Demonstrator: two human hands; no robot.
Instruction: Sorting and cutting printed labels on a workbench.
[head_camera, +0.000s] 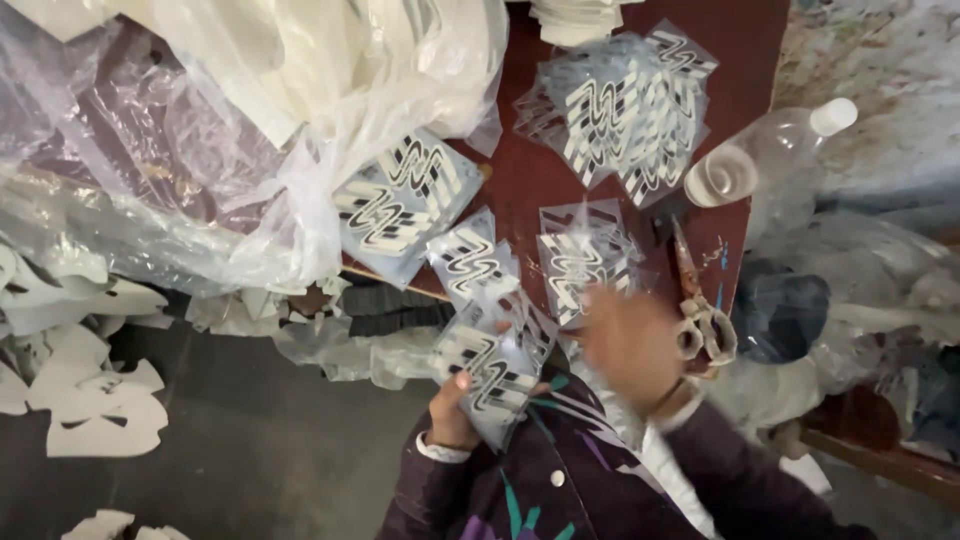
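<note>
Here the left hand (450, 412) pinches a clear plastic sheet (492, 368) printed with black and cream wavy stripes, its grip pressed together on the sheet's lower left edge, with the thumb on top. The sheet sits at the near edge of the dark red worktop (520, 180), partly over the person's dark purple sleeve and chest. The right hand (632, 345) is blurred just to the right of that sheet; whether its grip is spread or pressed together I cannot tell, and it seems to hold nothing clearly visible.

More of the same striped sheets lie on the worktop: one (472, 262) just above the held sheet, one (580, 262) just above the right hand, a larger one (400, 205) to the left, half under a bag, and a fanned stack (625, 110) near the far edge. A pair of scissors (700, 310) lies just beside the right hand, blades pointing away from the person. A clear plastic bottle (765, 155) with a white cap lies on its side at the right edge of the worktop. A big crumpled plastic bag (250, 110) holding cream cut pieces covers the left part. Cream cut-out shapes (95, 410) lie on the grey floor (270, 450) at lower left.
</note>
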